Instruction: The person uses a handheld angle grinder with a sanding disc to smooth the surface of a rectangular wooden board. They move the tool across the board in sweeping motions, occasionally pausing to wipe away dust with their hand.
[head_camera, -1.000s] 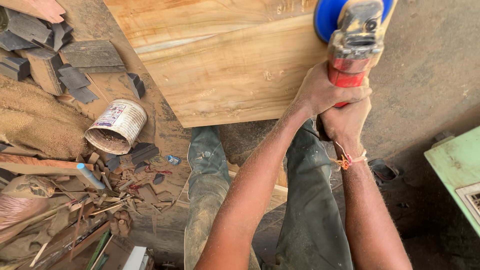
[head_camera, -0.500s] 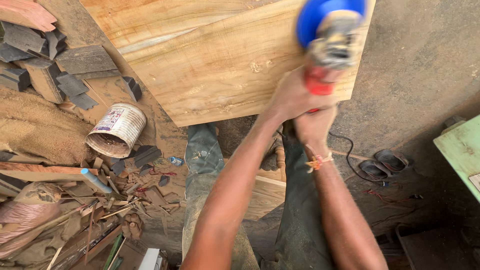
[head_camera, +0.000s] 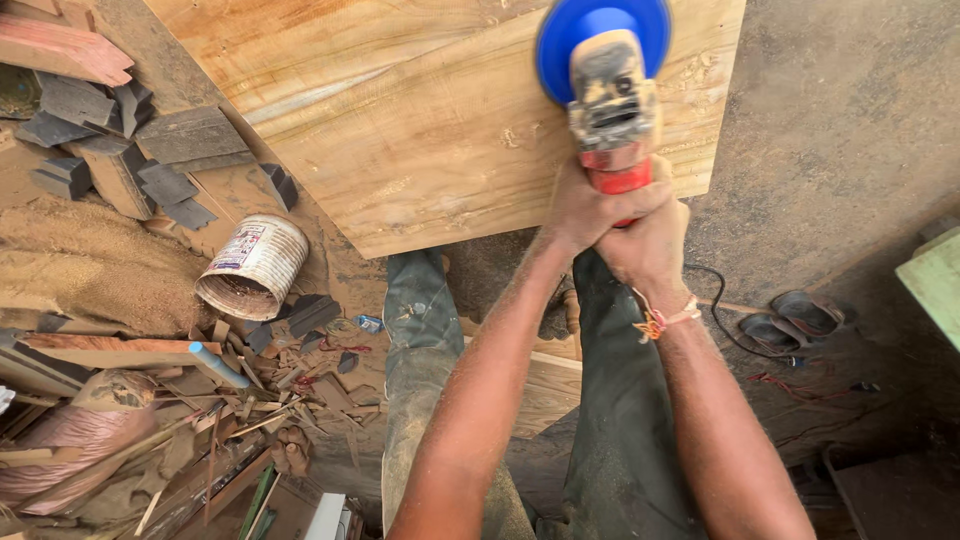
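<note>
A dusty power sander (head_camera: 612, 108) with a blue round disc (head_camera: 560, 40) rests flat on a large pale wooden slab (head_camera: 420, 120). My left hand (head_camera: 578, 208) and my right hand (head_camera: 652, 245) are clasped together around the sander's red handle at the slab's near edge. A red thread band circles my right wrist. My two legs in dusty dark trousers (head_camera: 425, 330) stand below the slab.
A tipped tin can (head_camera: 252, 268) lies on the sawdust-covered floor at left. Grey wood offcuts (head_camera: 150, 160) and scrap sticks (head_camera: 130, 352) crowd the left side. A pair of sandals (head_camera: 795, 318) and a black cord (head_camera: 720, 310) lie at right, beside a green table corner (head_camera: 935, 280).
The sander and both hands have slid left along the slab, away from its right corner. The view has shifted, showing more of the slab.
</note>
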